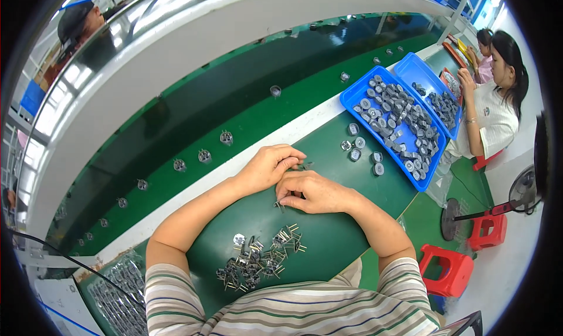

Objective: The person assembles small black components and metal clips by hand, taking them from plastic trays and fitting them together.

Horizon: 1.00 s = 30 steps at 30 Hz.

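Over the green tabletop (217,230), my two hands meet side by side. My left hand (271,167) is closed, thumb and fingers pinched together near a small dark piece that I cannot make out. Just to its right and nearer me, my right hand (314,193) is closed too, with a small pronged metal part (279,204) showing at the thumb and fingertips. Closer to my body lies a loose pile of pronged metal parts (261,259), dark with thin pins. Several grey round housings (355,154) stand beyond my right hand.
A blue tray (423,184) full of grey housings stands at the right, a second blue tray (410,66) behind it. Spaced-out parts (226,137) sit on the green conveyor belt (252,122). A co-worker (498,95) sits far right, near red stools (448,271) and a fan (522,186).
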### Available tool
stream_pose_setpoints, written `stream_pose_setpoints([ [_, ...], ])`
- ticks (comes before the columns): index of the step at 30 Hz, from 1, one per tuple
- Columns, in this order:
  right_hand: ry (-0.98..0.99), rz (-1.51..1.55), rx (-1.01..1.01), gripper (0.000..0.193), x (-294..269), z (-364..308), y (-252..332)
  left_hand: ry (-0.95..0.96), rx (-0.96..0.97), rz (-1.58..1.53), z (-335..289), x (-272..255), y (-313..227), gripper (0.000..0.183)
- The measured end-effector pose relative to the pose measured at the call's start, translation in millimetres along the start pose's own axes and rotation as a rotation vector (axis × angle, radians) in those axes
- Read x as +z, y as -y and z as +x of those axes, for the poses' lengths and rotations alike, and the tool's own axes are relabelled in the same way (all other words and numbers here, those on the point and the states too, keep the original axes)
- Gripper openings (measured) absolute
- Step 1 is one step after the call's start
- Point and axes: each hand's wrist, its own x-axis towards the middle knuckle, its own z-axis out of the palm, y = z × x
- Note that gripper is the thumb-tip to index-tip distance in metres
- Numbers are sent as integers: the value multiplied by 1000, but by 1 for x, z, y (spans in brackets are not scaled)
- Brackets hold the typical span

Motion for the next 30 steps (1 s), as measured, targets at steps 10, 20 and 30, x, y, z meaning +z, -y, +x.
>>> stream_pose_setpoints([
  [10, -436, -156, 448, 18, -51, -10, -36, -468, 174, 918, 96, -69, 45, 44],
  [20, -207, -265, 522, 25, -53, -16, -21, -139, 148, 587, 23, -36, -11, 33],
  [30, -336, -262, 78, 10, -49, -13, -25, -186, 179, 533, -35, -9, 6, 42],
])
